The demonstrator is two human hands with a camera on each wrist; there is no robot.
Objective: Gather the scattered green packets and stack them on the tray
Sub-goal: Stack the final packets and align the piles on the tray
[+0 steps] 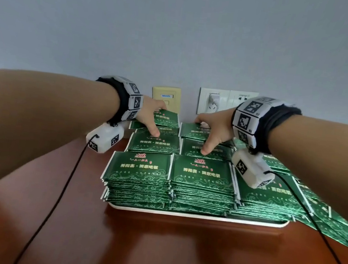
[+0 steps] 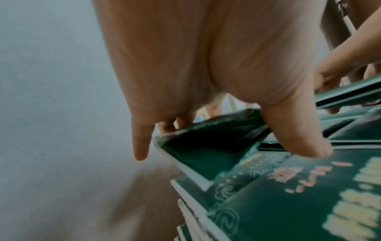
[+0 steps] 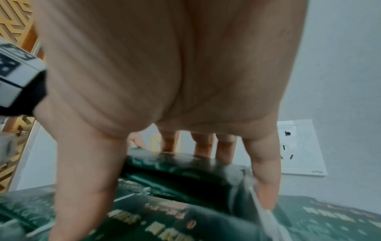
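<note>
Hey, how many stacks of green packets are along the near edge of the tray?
3: a left stack, a middle stack and a right stack, partly under the right wrist camera. More stacks lie behind, partly hidden.

Soft, even light falls from above and in front, leaving a broad sheen on the brown table point(image 1: 176, 251) just before the tray point(image 1: 198, 216) and only faint shadows beside it. The head view is fairly sharp at the tray but bends strongly toward its edges, where the forearms swell and curve. Both wrist views are dimmer and smeared: the green packets point(image 2: 288, 195) near the lens are out of focus, their print blurred, the palms looming large and soft.
</note>
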